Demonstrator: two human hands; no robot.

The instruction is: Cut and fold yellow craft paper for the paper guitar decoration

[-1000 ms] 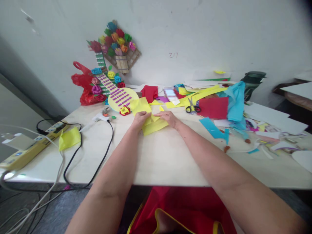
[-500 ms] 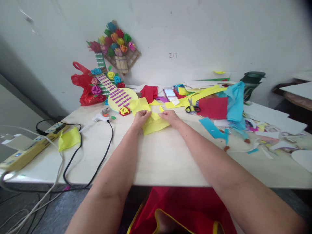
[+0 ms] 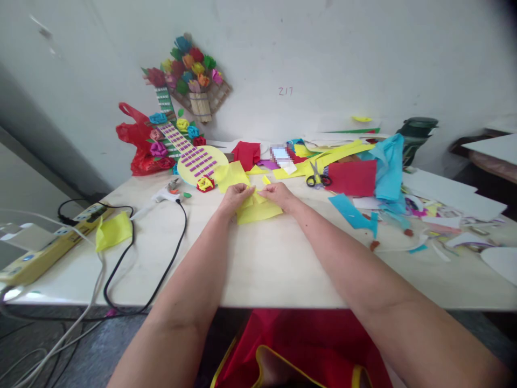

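Both hands work over the middle of the table on yellow crepe paper (image 3: 260, 212). My left hand (image 3: 236, 198) is closed, its fingertips pinching the paper. Close beside it, my right hand (image 3: 280, 196) is also closed, pinching the paper's other side; the fingertips nearly meet. A larger yellow sheet (image 3: 233, 175) lies behind my left hand, and a small yellow scrap (image 3: 266, 180) lies just beyond my right. To the left rests a paper guitar (image 3: 204, 161) with purple strips and a red-and-yellow paper rose (image 3: 205, 184).
Scissors (image 3: 318, 177) lie right of my hands beside a red sheet (image 3: 352, 178) and blue paper (image 3: 390, 170). A white glue gun (image 3: 167, 195), its black cord (image 3: 180, 253) and a power strip (image 3: 60, 242) are at left. Paper scraps (image 3: 448, 237) litter the right side.
My right hand has moved slightly left, bringing its fingertips closer to my left hand's. The yellow paper between them is more gathered.
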